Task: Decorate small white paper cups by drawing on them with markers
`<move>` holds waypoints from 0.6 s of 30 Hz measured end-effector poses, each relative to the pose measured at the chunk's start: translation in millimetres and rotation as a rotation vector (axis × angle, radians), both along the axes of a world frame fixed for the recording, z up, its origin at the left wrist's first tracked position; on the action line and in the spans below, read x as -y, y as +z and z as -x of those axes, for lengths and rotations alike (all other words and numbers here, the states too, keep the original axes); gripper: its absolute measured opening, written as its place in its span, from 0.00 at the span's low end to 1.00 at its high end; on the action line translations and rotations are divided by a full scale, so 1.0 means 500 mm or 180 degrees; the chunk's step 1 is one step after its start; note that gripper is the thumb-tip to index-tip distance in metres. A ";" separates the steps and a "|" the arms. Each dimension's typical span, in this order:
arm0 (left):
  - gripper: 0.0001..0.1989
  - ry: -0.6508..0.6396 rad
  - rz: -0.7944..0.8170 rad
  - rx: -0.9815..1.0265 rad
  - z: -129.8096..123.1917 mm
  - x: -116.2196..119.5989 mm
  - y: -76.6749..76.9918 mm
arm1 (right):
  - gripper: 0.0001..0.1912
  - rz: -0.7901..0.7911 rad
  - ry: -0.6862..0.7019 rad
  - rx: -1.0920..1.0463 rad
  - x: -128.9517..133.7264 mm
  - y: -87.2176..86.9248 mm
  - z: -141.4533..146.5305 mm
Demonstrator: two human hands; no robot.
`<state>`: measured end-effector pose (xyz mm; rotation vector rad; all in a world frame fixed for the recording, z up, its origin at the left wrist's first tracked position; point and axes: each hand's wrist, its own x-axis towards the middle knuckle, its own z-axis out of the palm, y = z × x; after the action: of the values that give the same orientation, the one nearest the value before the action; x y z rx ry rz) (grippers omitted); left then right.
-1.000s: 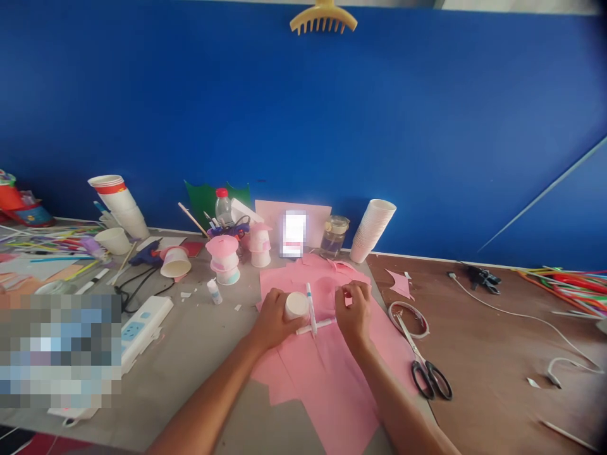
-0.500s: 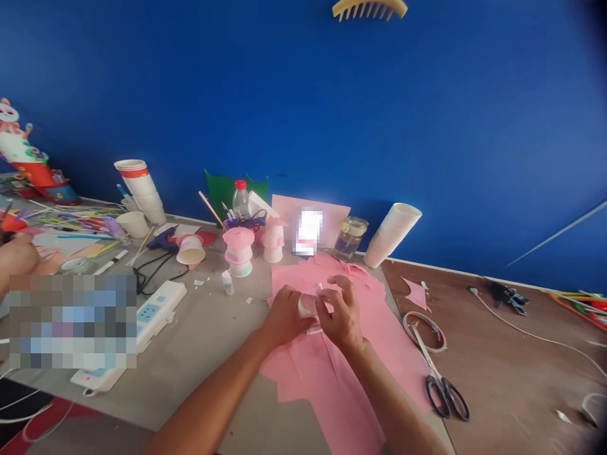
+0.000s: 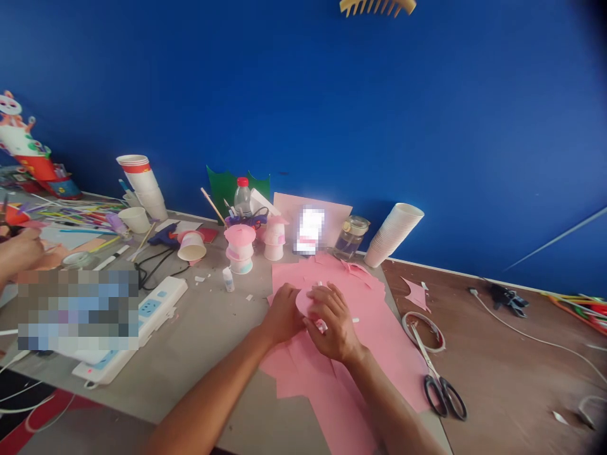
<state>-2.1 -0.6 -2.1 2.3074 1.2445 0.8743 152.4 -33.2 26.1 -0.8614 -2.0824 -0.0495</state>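
Between my two hands is a small pink paper piece (image 3: 305, 303), round at its left edge, held over pink sheets (image 3: 370, 354). My left hand (image 3: 284, 314) is wrapped round its left side, fingers mostly hidden behind it. My right hand (image 3: 333, 320) lies over its right side with bent fingers and the thumb beneath. A little white and pink shows under the right fingers, too covered to make out. Two pink-roofed cup towers, one at the front (image 3: 239, 249) and one behind (image 3: 274, 239), stand beyond my left hand. A small white glue bottle (image 3: 228, 280) is beside them.
Black-handled scissors (image 3: 437, 376) lie across a tape roll (image 3: 411, 323) on the right. A leaning cup stack (image 3: 393, 235), a glass jar (image 3: 351, 238) and a bright phone (image 3: 310, 230) stand at the back. Left are a power strip (image 3: 154, 309) and another person's hand (image 3: 21, 253).
My right hand has turned and come down over the piece, its fingers closing in from a raised pinch. A flat pink surface now shows where a white, round-edged object was seen.
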 end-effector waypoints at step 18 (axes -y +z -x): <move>0.16 0.0175 0.0205 0.0019 -0.002 -0.001 -0.006 | 0.15 0.0515 0.0039 -0.0227 -0.034 -0.019 0.013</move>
<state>-1.2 -0.2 -5.1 2.2286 1.3197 0.8462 145.9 -16.1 16.7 -0.9337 -2.0452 0.1561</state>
